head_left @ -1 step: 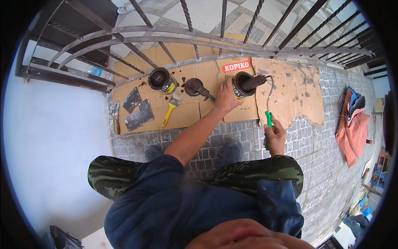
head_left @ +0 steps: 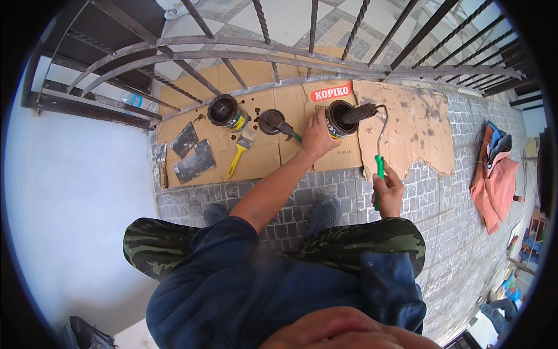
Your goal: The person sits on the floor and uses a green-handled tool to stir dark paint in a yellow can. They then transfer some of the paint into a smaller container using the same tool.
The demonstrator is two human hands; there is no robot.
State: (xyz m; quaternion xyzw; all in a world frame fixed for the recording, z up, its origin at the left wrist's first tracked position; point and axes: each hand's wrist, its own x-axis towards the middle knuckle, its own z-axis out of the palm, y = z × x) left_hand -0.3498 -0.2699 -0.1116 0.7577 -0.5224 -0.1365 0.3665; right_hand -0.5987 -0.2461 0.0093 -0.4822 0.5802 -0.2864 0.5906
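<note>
My right hand [head_left: 389, 189] is wrapped round the green handle of a paint roller [head_left: 381, 134]. The roller's dark, paint-covered sleeve [head_left: 361, 113] rests over the mouth of a paint can [head_left: 342, 128], its left end inside the rim. My left hand [head_left: 318, 135] grips that can by its left side. To the left, a paintbrush with a dark-coated head [head_left: 282, 125] lies across a round, dark-smeared lid [head_left: 269, 121]. A second open can [head_left: 223, 109] with dark paint stands farther left, and a yellow-handled brush [head_left: 239, 156] lies below it.
Flattened cardboard [head_left: 261, 160] covers the paving, with a stained piece [head_left: 430, 122] at its right. Metal scraper plates [head_left: 196, 161] and a putty knife [head_left: 162, 166] lie at its left. A metal railing [head_left: 256, 55] arches across the far side. Reddish cloth [head_left: 494, 186] lies to the right.
The roller and my right hand have shifted slightly to the right, drawing the sleeve a little farther out over the can's rim. My left hand and the can have not moved.
</note>
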